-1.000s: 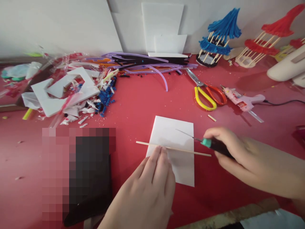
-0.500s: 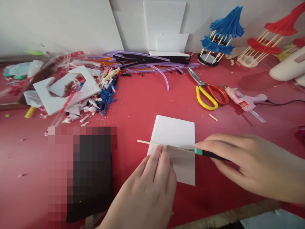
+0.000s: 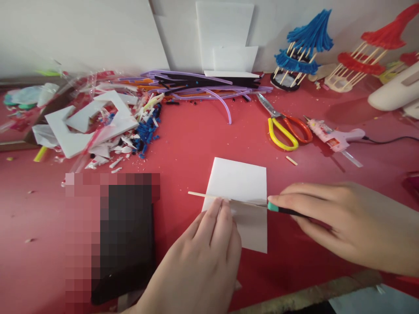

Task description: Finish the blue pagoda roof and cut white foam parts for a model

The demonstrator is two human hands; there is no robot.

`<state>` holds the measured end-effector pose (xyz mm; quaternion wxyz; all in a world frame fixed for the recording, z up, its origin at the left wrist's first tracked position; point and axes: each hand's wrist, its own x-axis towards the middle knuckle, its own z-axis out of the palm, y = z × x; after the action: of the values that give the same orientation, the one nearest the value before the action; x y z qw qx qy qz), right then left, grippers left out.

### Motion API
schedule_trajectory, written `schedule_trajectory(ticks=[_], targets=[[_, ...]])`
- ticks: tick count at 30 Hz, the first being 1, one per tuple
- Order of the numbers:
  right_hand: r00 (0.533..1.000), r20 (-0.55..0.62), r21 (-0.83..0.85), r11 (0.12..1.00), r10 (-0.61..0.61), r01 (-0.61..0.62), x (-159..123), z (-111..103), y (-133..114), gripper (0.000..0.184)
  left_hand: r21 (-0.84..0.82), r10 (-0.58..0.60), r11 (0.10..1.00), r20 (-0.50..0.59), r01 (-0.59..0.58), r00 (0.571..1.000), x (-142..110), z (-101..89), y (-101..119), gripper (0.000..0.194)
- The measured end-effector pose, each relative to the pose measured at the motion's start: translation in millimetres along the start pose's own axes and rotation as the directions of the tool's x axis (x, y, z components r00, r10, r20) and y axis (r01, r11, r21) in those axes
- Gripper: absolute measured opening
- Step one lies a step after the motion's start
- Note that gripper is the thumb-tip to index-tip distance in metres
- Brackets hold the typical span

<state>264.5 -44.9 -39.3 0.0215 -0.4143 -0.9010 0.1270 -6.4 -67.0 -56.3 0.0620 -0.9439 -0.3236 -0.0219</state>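
A white foam board piece (image 3: 240, 179) lies on the red tabletop in front of me. Across it runs a thin wooden stick (image 3: 197, 194), its left end jutting past the board's edge. The fingertips of my left hand (image 3: 203, 257) press together on the stick and hold it against the board. In my right hand (image 3: 340, 222) is a craft knife (image 3: 273, 206) with a green and black handle. Its long thin blade reaches left over the board toward my left fingertips, in line with the stick. Whether the blade touches the stick I cannot tell.
Scissors (image 3: 283, 133), a pink glue gun (image 3: 337, 136) and a short stick piece (image 3: 291, 161) lie beyond my right hand. A dark object (image 3: 131, 244), partly pixelated, is at left. Foam scraps (image 3: 75, 141) and pipe cleaners (image 3: 196, 83) lie behind. A blue-roofed model (image 3: 310, 32) stands back right.
Almost nothing differs. The view has shifted very slightly, and both hands, the stick and the knife keep nearly the same places on the board.
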Motion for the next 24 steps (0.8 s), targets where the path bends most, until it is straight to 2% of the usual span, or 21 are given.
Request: schedule_trajectory(ticks=[5, 15, 20, 24], targets=[[1.000, 0.008, -0.012, 1.000, -0.002, 0.002, -6, 0, 4, 0.043, -0.008, 0.002, 1.000, -0.002, -0.002, 1.000, -5, 1.7, 1, 0.077], [0.999, 0.023, -0.036, 0.999, 0.036, -0.035, -26, -1, 9, 0.043, -0.019, 0.004, 1.000, 0.101, -0.002, 0.995, -6, 1.5, 2, 0.073], [1.000, -0.014, -0.055, 0.998, 0.026, -0.027, -40, 3, 15, 0.041, -0.008, 0.025, 1.000, 0.054, -0.024, 0.998, -4, 4.7, 1, 0.077], [0.999, 0.005, -0.126, 0.991, 0.053, -0.052, -51, 4, 21, 0.040, -0.003, 0.029, 1.000, 0.037, -0.029, 0.999, 0, 5.0, -1, 0.080]])
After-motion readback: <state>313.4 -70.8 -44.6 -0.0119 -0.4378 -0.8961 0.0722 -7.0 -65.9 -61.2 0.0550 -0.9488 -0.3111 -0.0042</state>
